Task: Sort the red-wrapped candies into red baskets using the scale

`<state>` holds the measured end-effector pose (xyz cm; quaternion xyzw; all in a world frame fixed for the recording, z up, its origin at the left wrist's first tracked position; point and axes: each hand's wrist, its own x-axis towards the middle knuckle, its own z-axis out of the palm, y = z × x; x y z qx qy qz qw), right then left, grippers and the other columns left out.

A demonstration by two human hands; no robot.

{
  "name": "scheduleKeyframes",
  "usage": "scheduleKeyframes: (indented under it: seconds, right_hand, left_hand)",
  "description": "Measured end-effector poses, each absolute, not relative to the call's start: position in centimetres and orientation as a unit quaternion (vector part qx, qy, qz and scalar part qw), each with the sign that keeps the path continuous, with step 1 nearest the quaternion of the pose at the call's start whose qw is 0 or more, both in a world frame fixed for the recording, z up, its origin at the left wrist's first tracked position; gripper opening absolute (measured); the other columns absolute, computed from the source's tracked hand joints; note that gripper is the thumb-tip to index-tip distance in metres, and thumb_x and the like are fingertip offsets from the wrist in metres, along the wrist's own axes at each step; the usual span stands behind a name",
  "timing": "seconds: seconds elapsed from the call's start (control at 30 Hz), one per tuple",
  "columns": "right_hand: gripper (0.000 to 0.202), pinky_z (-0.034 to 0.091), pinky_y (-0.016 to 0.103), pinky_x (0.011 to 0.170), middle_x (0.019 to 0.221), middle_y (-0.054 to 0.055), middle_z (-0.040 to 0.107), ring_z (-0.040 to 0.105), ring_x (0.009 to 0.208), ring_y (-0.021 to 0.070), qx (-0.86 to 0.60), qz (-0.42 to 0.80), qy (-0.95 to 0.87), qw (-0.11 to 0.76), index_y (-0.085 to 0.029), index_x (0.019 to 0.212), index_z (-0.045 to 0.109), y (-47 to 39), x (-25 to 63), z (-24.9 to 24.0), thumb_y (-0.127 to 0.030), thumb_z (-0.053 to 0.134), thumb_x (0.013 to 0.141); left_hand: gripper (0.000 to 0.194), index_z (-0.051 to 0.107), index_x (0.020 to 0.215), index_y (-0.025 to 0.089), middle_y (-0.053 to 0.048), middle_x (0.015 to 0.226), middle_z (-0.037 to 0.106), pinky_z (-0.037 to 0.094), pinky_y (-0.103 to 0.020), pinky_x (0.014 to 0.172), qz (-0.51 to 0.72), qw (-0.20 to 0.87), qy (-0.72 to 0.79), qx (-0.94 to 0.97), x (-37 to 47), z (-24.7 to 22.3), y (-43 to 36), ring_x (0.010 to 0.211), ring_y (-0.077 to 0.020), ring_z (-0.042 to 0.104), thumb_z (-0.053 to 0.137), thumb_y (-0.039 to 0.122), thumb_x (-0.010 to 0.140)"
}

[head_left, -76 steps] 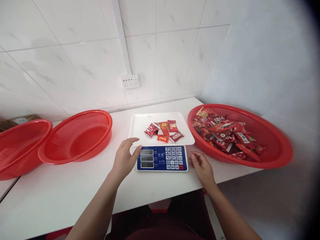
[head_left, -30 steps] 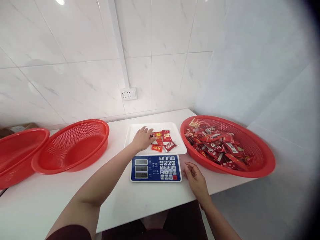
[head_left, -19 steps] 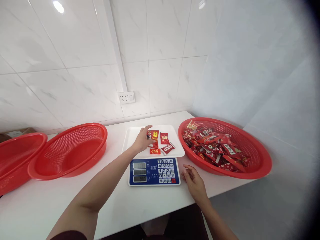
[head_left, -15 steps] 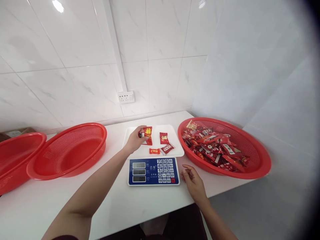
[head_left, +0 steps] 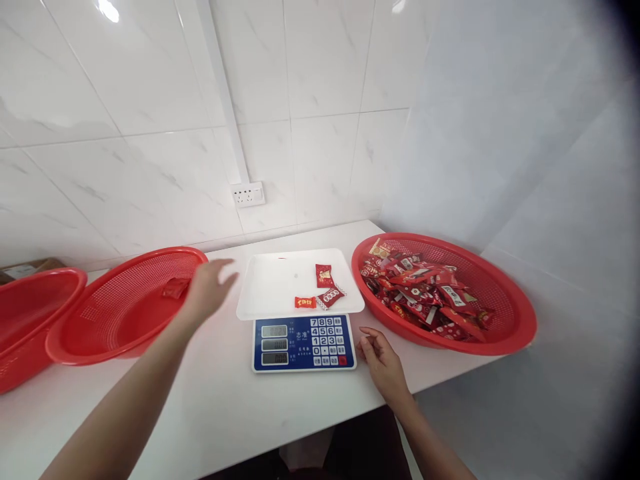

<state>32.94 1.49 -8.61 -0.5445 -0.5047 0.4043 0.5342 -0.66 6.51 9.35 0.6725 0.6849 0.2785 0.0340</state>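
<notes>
Over the near right rim of the middle red basket (head_left: 127,347), my left hand (head_left: 213,288) is open, its fingers stretched toward the scale. Inside that basket lies a red snack packet (head_left: 176,288), apart from the hand. My right hand (head_left: 383,365) rests at the right edge of the blue scale keypad (head_left: 304,343), fingers loosely curled with nothing visible in them. On the white scale tray (head_left: 270,283) are a red packet (head_left: 324,275), a dark red packet with checkered ends (head_left: 331,297) and a small red-orange packet (head_left: 305,303).
A large red basket (head_left: 520,320) at the right holds a heap of red snack packets (head_left: 425,287). Another red basket (head_left: 43,320) stands at the far left, with a cardboard box (head_left: 30,268) behind it. A socket (head_left: 249,194) is on the tiled wall.
My left hand has moved left from the scale tray and let go of the red packet, which now lies in the middle basket. My right hand has stayed beside the keypad.
</notes>
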Motion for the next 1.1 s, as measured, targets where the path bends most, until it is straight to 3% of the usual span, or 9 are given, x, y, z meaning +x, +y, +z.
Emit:
scheduleKeyframes:
  seconds: [0.1,0.23,0.4,0.53,0.63,0.7,0.9,1.0,1.1]
  right_hand:
    - [0.04,0.053,0.035,0.065,0.072,0.004,0.063,0.062,0.069,0.0215,-0.549,0.393,-0.504,0.539,-0.021,0.099,0.058,1.5,32.9,-8.5,-0.054,0.055,0.077]
    - [0.042,0.052,0.034,0.065,0.071,0.003,0.063,0.061,0.067,0.0207,-0.556,0.389,-0.506,0.532,-0.021,0.1,0.058,1.5,32.9,-8.6,-0.055,0.054,0.077]
    - [0.041,0.051,0.032,0.065,0.072,0.003,0.062,0.061,0.068,0.0197,-0.551,0.394,-0.509,0.532,-0.021,0.101,0.058,1.4,33.0,-8.7,-0.054,0.053,0.078]
    - [0.04,0.051,0.032,0.067,0.073,0.003,0.061,0.061,0.07,0.0203,-0.542,0.404,-0.512,0.53,-0.021,0.102,0.058,1.5,33.1,-8.9,-0.053,0.052,0.079]
    - [0.039,0.051,0.033,0.067,0.076,0.003,0.062,0.061,0.071,0.0206,-0.536,0.412,-0.514,0.528,-0.021,0.103,0.058,1.6,33.1,-9.1,-0.052,0.052,0.081]
    - [0.038,0.051,0.033,0.067,0.076,0.004,0.062,0.061,0.071,0.0206,-0.534,0.414,-0.513,0.529,-0.021,0.103,0.058,1.5,33.2,-9.1,-0.051,0.052,0.081]
    - [0.041,0.051,0.031,0.063,0.069,0.002,0.061,0.059,0.063,0.0182,-0.534,0.408,-0.504,0.543,-0.019,0.102,0.058,1.2,33.2,-8.6,-0.053,0.051,0.08]
    - [0.043,0.05,0.03,0.063,0.07,0.002,0.061,0.059,0.063,0.0174,-0.535,0.411,-0.507,0.537,-0.017,0.104,0.057,1.1,33.1,-8.5,-0.053,0.051,0.081]
    - [0.044,0.05,0.029,0.063,0.071,0.003,0.061,0.059,0.064,0.0172,-0.533,0.415,-0.51,0.533,-0.016,0.104,0.056,1.3,33.2,-8.8,-0.052,0.051,0.081]
  left_hand:
    - [0.033,0.065,0.101,0.024,-0.005,0.099,0.066,0.046,-0.034,0.085,0.221,0.111,0.601,0.76,5.0,6.8,6.9,0.098,-0.0217,0.056,0.048,0.044,0.082]
    - [0.033,0.068,0.093,0.022,-0.008,0.093,0.065,0.044,-0.037,0.083,0.18,0.144,0.544,0.807,9.8,5.2,7.9,0.097,-0.0251,0.054,0.052,0.047,0.078]
    - [0.017,0.062,0.074,0.022,-0.005,0.081,0.063,0.045,-0.033,0.069,0.148,0.184,0.543,0.806,10.5,5.6,9.1,0.083,-0.0237,0.057,0.064,0.038,0.068]
    - [0.015,0.057,0.088,0.023,0.001,0.072,0.061,0.045,-0.027,0.059,0.156,0.223,0.573,0.773,11.1,5.9,10.3,0.066,-0.0163,0.058,0.054,0.033,0.078]
    - [0.025,0.049,0.111,0.022,-0.001,0.086,0.063,0.048,-0.028,0.063,0.179,0.235,0.6,0.743,12.6,6.0,12.2,0.07,-0.0134,0.06,0.038,0.028,0.09]
    - [0.029,0.048,0.117,0.019,-0.005,0.1,0.061,0.05,-0.033,0.071,0.187,0.232,0.618,0.727,13.8,6.0,13.8,0.081,-0.0149,0.06,0.041,0.029,0.091]
    - [0.034,0.053,0.115,0.016,-0.009,0.116,0.056,0.049,-0.042,0.082,0.172,0.254,0.646,0.699,15.7,5.9,16.8,0.098,-0.0205,0.057,0.053,0.032,0.086]
    - [0.032,0.054,0.113,0.016,-0.008,0.112,0.057,0.051,-0.039,0.079,0.198,0.292,0.64,0.682,15.5,6.4,16.6,0.094,-0.019,0.058,0.052,0.033,0.086]
    - [0.025,0.058,0.099,0.014,-0.004,0.092,0.061,0.05,-0.031,0.066,0.267,0.322,0.622,0.662,14.6,7.3,15.6,0.076,-0.0138,0.058,0.052,0.034,0.086]
